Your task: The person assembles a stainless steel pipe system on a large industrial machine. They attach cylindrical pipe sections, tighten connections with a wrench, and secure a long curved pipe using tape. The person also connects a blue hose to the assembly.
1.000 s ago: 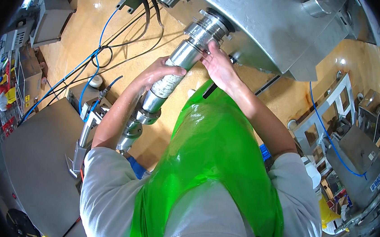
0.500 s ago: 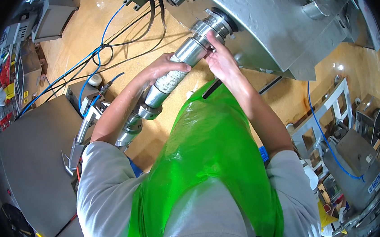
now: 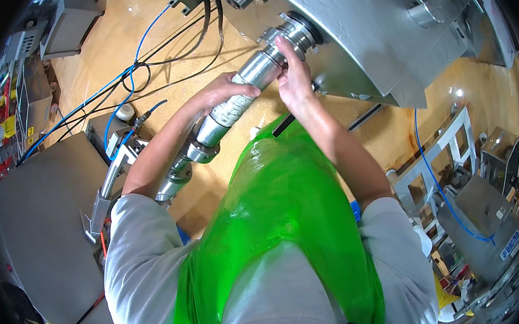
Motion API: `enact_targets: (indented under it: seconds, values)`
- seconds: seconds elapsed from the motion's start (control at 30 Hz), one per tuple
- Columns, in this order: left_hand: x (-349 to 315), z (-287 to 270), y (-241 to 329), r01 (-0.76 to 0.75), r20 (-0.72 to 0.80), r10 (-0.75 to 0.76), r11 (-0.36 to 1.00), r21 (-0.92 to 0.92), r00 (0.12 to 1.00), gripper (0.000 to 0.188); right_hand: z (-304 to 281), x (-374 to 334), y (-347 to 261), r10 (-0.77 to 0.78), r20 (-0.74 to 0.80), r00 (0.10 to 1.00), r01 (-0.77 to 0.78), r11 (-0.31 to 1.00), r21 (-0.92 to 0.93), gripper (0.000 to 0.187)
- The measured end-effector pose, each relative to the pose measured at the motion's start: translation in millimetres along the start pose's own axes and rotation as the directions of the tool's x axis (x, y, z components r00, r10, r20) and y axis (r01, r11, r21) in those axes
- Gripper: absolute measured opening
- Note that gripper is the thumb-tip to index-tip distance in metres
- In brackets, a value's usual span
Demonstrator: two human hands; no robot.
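Observation:
A steel pipe (image 3: 259, 70) runs slantwise from the underside of a large steel machine (image 3: 369, 42) down to the lower left. Part of it is a pale, mottled section (image 3: 234, 108) with steel fittings below. Around the pipe just above that section, my left hand (image 3: 221, 92) is closed, its thumb lying across the top. Higher up, my right hand (image 3: 295, 82) grips the pipe close to the ringed coupling (image 3: 290, 32) at the machine. The right thumb presses on the metal; the other fingers are partly hidden behind the pipe.
Black and blue hoses (image 3: 135, 68) trail over the tan floor (image 3: 177, 47) at the left. A grey steel cabinet (image 3: 47, 193) stands at lower left. To the right are a white frame (image 3: 443, 147) and another steel unit (image 3: 475, 205). A green apron (image 3: 287, 195) covers my front.
My right thumb has shifted slightly up and left around the pipe, near the coupling. My left hand keeps its hold. The whole view has moved a little.

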State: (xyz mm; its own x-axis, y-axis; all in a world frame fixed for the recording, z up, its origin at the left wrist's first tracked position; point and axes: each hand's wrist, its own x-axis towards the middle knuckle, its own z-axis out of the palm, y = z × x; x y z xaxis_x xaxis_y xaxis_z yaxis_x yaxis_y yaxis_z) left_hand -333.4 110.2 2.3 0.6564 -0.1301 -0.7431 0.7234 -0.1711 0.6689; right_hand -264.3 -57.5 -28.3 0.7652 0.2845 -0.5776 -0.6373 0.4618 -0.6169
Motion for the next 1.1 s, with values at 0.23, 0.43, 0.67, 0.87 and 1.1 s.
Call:
enact_targets:
  seconds: [0.23, 0.43, 0.67, 0.87, 1.1]
  values:
    - [5.0, -0.4, -8.0, -0.028, -0.021, 0.028, 0.999, 0.039, 0.999, 0.074, -67.0, 31.8, 15.9, 0.134, 0.492, 0.86, -0.228, 0.964, 0.135, 0.077]
    - [10.5, -5.4, -12.6, -0.008, 0.047, 0.008, 1.0, -0.003, 0.999, 0.07, -6.3, 5.3, -5.3, 0.144, 0.012, 0.99, -0.144, 0.99, -0.008, 0.056]
    - [11.8, -6.5, -16.9, -0.052, 0.017, 0.051, 0.998, 0.041, 0.999, 0.073, -71.6, 31.5, 23.4, 0.097, 0.504, 0.858, -0.198, 0.968, 0.151, 0.068]
    - [8.8, -4.4, -18.2, -0.039, 0.03, 0.037, 0.998, 0.042, 0.999, 0.073, 2.0, -2.8, -9.7, 0.149, 0.015, 0.989, -0.149, 0.989, 0.021, 0.076]
    - [11.2, -5.1, -12.5, -0.049, 0.01, 0.048, 0.995, 0.091, 0.999, 0.072, -71.8, 49.3, 18.3, 0.054, 0.544, 0.837, -0.202, 0.955, 0.217, 0.073]
